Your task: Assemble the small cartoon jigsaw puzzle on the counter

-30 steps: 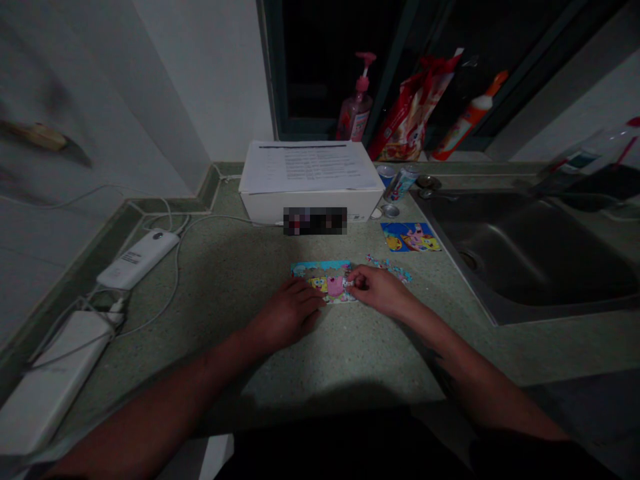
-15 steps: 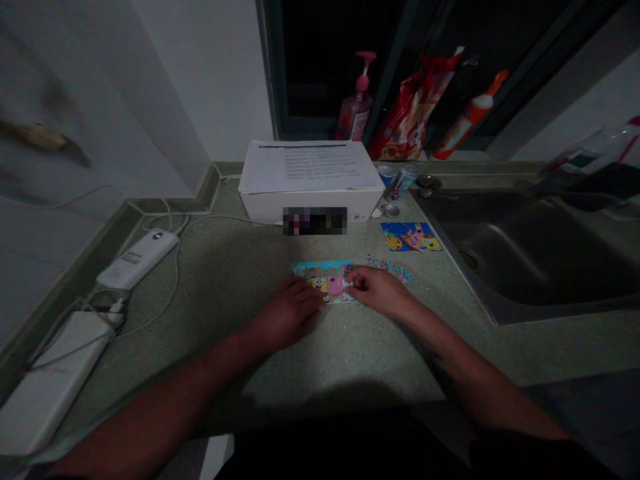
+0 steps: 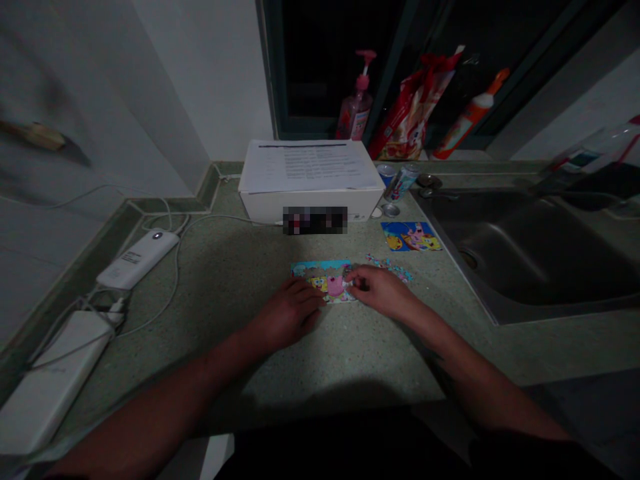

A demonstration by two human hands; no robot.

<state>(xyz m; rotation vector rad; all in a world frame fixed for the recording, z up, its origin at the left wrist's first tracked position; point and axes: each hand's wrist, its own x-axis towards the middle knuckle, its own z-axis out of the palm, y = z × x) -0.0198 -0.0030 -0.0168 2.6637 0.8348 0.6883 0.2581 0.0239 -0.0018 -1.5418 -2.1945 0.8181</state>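
Observation:
A small, partly assembled jigsaw puzzle (image 3: 336,285) with a yellow and a pink cartoon figure lies on the counter; grey gaps show across its upper part. My left hand (image 3: 295,308) rests palm down at its lower left, fingers stretched over that edge and covering the corner. At the puzzle's right side, my right hand (image 3: 380,288) has thumb and forefinger pinched around a tiny pale puzzle piece, mostly hidden by the fingertips. Loose puzzle pieces (image 3: 399,272) lie scattered just behind the right hand. Farther back is a blue cartoon picture card (image 3: 411,237).
A white box (image 3: 310,200) with a printed sheet on top stands behind the puzzle. Cans (image 3: 401,182) are beside it, near the steel sink (image 3: 560,250) at right. White power banks (image 3: 139,258) with cables lie left. A pink pump bottle (image 3: 355,110) stands by the window.
Very little differs. My right fingertips have shifted slightly at the puzzle's right edge, while my left hand stays in place.

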